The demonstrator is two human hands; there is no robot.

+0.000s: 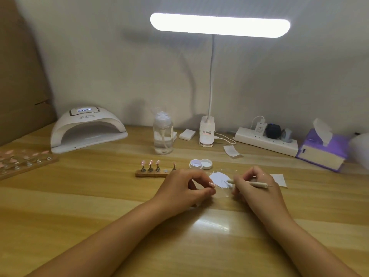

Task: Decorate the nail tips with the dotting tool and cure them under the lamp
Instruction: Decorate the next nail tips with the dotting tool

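So the person has both hands low over the table, pretty much in the middle. The left hand has its fingers curled in and is pinching a single pink nail tip between thumb and fingertips; whether the tip sits on a little stand can't be made out. The right hand grips the dotting tool like a pen, and its fine point sits on a white blob of gel spread on the table between the two hands.

Just behind the left hand is a small wooden holder with four more pink tips standing on it and one open slot. Next to it is a little white jar with its lid off and lying right beside it.

The curing lamp is back left, well apart from the hands, display lit. A tray of more tips sits at the far left edge. Along the back there's a clear bottle, a lit desk lamp, a power strip and a purple tissue box.
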